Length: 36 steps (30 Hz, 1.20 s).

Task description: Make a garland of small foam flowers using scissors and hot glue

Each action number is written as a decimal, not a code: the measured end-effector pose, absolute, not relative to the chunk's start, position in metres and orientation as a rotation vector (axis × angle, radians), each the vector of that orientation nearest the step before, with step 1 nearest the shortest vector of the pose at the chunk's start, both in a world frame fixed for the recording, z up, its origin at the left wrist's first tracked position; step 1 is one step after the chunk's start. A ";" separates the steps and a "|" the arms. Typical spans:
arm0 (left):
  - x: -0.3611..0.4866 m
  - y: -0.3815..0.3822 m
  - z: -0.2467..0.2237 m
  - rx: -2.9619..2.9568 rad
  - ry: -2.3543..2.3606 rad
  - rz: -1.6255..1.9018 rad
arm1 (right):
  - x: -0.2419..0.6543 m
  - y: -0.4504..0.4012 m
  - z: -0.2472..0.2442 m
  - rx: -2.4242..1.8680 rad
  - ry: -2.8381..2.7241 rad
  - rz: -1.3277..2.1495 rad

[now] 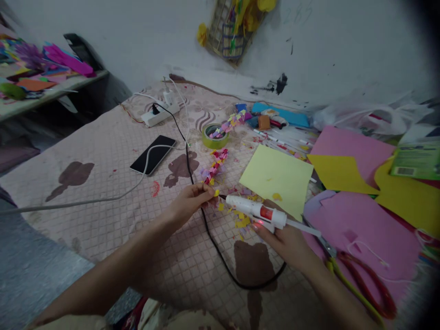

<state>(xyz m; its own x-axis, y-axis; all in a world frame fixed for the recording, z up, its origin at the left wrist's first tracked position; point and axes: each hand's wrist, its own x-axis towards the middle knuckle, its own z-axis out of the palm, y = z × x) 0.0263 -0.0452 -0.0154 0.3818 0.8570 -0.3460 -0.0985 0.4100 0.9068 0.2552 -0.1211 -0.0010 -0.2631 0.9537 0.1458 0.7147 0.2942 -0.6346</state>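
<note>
My right hand (280, 236) grips a white hot glue gun (252, 208) with a red window; a clear glue stick juts from its back. A small red light glows by the trigger. The dark nozzle points left, close to the fingertips of my left hand (195, 196), which pinch a small yellow paper piece (216, 193). Whether the nozzle touches the piece I cannot tell. Just beyond my left hand lies a stick wrapped in pink, yellow and lilac paper bits (213, 169). Loose yellow paper bits (242, 222) are scattered below the gun.
A black cord (216, 250) loops across the table. Left stand a phone (153, 155) and a power strip (160, 115). Tape (215, 136) sits behind my left hand. On the right are a pale yellow sheet (275, 176), pink sheets (374, 233) and scissors (367, 279).
</note>
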 end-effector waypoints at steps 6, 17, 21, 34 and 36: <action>0.028 -0.046 -0.014 0.940 0.985 0.758 | 0.253 -0.120 0.001 -1.499 -2.046 0.585; 0.028 -0.045 -0.016 0.947 0.967 0.755 | 0.254 -0.124 -0.002 -1.511 -2.052 0.598; 0.027 -0.046 -0.017 0.941 0.953 0.756 | 0.255 -0.124 -0.003 -1.514 -2.054 0.623; 0.028 -0.044 -0.016 0.919 0.996 0.747 | 0.260 -0.119 -0.012 -1.583 -1.847 0.575; 0.029 -0.043 -0.017 0.918 0.997 0.742 | 0.264 -0.116 -0.016 -1.629 -1.730 0.536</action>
